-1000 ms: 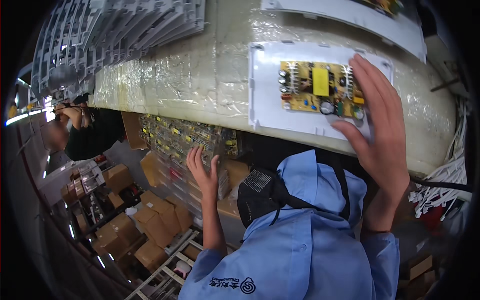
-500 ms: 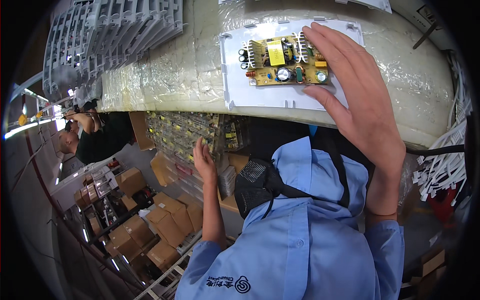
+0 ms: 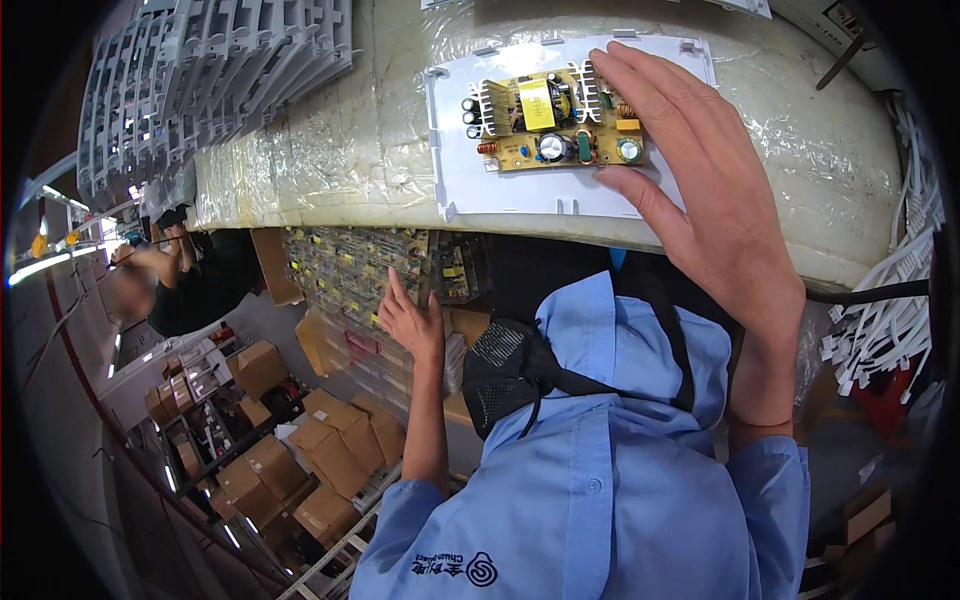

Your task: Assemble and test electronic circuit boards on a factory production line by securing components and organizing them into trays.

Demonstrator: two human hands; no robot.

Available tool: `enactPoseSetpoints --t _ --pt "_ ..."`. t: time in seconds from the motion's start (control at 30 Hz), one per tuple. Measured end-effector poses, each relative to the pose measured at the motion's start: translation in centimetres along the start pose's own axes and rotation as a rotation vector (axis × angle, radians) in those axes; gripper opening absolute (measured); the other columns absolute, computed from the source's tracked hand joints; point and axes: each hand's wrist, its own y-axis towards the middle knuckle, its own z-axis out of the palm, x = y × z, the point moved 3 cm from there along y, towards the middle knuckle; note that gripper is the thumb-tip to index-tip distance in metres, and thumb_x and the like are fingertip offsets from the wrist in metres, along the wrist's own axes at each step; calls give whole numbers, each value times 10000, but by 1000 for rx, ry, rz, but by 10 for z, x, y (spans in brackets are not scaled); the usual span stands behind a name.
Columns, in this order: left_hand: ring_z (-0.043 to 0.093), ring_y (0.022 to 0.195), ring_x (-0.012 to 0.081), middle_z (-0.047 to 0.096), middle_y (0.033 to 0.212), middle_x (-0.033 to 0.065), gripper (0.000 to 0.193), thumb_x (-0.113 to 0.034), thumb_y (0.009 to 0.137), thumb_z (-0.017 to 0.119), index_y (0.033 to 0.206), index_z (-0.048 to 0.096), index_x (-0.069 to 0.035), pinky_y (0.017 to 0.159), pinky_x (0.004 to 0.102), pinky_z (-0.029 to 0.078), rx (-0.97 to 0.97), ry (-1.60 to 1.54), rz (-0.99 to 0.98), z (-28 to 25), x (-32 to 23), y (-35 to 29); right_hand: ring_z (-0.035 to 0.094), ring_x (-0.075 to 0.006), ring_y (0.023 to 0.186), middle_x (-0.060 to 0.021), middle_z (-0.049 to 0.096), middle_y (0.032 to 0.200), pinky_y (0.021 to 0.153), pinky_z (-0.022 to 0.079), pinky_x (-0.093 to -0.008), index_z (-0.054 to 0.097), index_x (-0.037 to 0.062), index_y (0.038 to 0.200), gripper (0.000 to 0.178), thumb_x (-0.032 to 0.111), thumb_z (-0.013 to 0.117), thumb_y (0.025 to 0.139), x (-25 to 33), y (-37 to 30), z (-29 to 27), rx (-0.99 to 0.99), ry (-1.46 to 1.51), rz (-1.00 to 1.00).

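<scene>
Running off to the left of the right grip (image 3: pixel 720 200) comes the desk (image 3: pixel 320 165), its film-wrapped top catching the light. Far out to the left of that grip stands the big stack of slotted panels (image 3: pixel 200 90), and here are the clear trays (image 3: pixel 350 260) full of boards, right by the left grip (image 3: pixel 412 322). And there's the change! A second ago those left fingers fanned out together; now the index finger juts ahead of the rest, hand empty, fingers apart, though whether it touches the trays I can't tell. Under the right grip lies the white panel (image 3: pixel 460 170), flat on the desk, and on it, between thumb and fingers, sits the circuit board (image 3: pixel 510 158). No shift there: the same spot on the panel, the same hand curved around its right end, fingers by the near heatsink (image 3: pixel 585 90), thumb at the lower edge; a real squeeze or a light rest, I can't say. Just left of those fingers, the yellow transformer (image 3: pixel 537 105) faces up. My reading: the board is being steadied, and only the left side of the work is on the move.
</scene>
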Motion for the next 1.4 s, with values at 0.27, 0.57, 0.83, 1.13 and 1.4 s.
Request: enactPoseSetpoints --t 0.27,0.57,0.83,1.13,1.4 --pt "352 1317 432 366 1445 215 1027 -188 710 824 1567 259 -147 1080 532 289 -26 57 -26 13 -15 -11 496 -326 1285 -130 508 1432 1065 397 -419 488 71 1430 646 113 718 827 -3 0 1 -5 14 -1" --pt "317 1355 444 290 1507 233 976 -170 734 804 1562 298 -271 1076 548 282 -33 104 -35 29 -7 -16 502 -327 1285 -133 516 1425 1063 402 -420 493 74 1427 656 107 729 815 -2 1 2 -5 18 -2" --pt "334 1351 435 292 1510 232 972 -149 748 800 1564 290 -287 1060 545 298 -35 82 -42 27 -8 -15 504 -327 1284 -133 516 1428 1064 402 -421 495 72 1427 657 99 730 814 -3 1 2 -4 21 -3" --pt "343 1339 440 302 1498 243 976 -129 744 796 1562 292 -298 1054 547 299 -26 73 -66 25 -9 -14 505 -329 1281 -138 516 1424 1063 401 -420 496 64 1421 655 80 726 808 -1 2 1 -1 27 -5" --pt "182 1455 492 209 1580 270 667 -31 824 591 1459 493 -212 1161 600 175 6 -15 179 -8 -43 -17 507 -330 1281 -139 518 1424 1063 401 -420 497 64 1421 655 86 726 808 -6 -3 2 1 19 10"
